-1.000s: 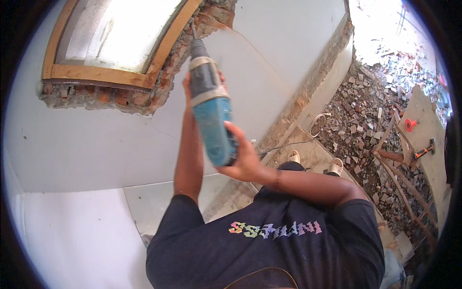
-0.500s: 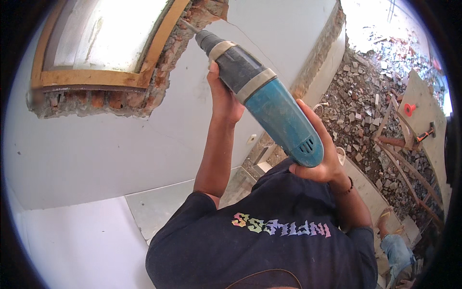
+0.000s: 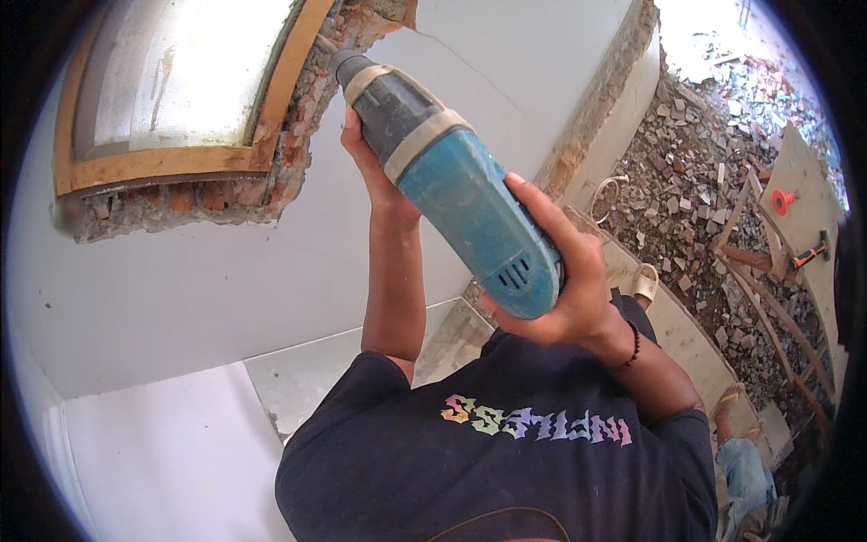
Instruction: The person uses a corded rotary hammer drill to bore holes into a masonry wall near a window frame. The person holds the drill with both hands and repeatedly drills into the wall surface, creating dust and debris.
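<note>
A teal and black rotary hammer (image 3: 479,212) slants across the middle, its nose pointing up and left at the chipped brick edge (image 3: 302,135) beside a wooden window frame (image 3: 167,168). My left hand (image 3: 384,176) is closed under the black front housing, thumb along its side. At the rear end, my right hand (image 3: 578,280) wraps the handle, most of which the teal body hides. The tool's bit barely shows against the broken masonry, so I cannot tell if it touches.
Broken rubble (image 3: 677,181) covers the ground at the right. A board (image 3: 813,181) there bears a hammer (image 3: 810,250) and an orange-red disc (image 3: 782,200), beside wooden struts (image 3: 768,312). Another person's jeans-clad leg (image 3: 748,474) shows at the lower right. A pale cable (image 3: 607,187) loops near the wall end.
The rotary hammer and both hands have moved left and slightly up. Its nose is now closer to the brick edge, and the bit that showed earlier is mostly out of sight.
</note>
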Available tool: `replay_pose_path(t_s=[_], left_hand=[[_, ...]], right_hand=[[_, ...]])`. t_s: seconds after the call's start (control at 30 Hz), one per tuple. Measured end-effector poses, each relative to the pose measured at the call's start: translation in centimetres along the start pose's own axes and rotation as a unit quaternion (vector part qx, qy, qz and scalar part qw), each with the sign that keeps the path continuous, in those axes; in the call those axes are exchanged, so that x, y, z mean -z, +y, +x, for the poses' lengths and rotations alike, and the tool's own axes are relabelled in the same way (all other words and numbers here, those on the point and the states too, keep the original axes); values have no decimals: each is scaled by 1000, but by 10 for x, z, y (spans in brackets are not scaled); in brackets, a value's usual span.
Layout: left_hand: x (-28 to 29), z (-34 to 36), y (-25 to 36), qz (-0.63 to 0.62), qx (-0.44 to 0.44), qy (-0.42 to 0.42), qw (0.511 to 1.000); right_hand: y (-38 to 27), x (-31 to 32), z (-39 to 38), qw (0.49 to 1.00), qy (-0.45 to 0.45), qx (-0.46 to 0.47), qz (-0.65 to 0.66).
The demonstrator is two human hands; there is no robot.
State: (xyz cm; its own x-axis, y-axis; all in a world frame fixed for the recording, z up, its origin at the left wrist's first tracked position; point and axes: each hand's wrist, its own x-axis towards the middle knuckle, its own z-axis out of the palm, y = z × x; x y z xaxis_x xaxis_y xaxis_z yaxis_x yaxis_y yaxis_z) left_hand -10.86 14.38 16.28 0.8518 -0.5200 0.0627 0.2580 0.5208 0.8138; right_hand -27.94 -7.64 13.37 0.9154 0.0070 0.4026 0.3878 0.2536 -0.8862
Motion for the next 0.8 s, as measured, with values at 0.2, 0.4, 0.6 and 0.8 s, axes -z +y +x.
replay_pose_path(t_s=[0.2,0.4,0.6,0.8], left_hand=[[3,-16,26,65,28,104,992],[73,-32,69,-79,174,-72,979],[156,-27,118,-80,315,-243,914],[133,-31,88,-69,287,-240,925]], right_hand=[[5,-61,-12,999,37,8,37],[50,-173,-38,990,114,54,66],[73,-293,-28,989,123,69,33],[102,-280,-46,993,99,59,5]])
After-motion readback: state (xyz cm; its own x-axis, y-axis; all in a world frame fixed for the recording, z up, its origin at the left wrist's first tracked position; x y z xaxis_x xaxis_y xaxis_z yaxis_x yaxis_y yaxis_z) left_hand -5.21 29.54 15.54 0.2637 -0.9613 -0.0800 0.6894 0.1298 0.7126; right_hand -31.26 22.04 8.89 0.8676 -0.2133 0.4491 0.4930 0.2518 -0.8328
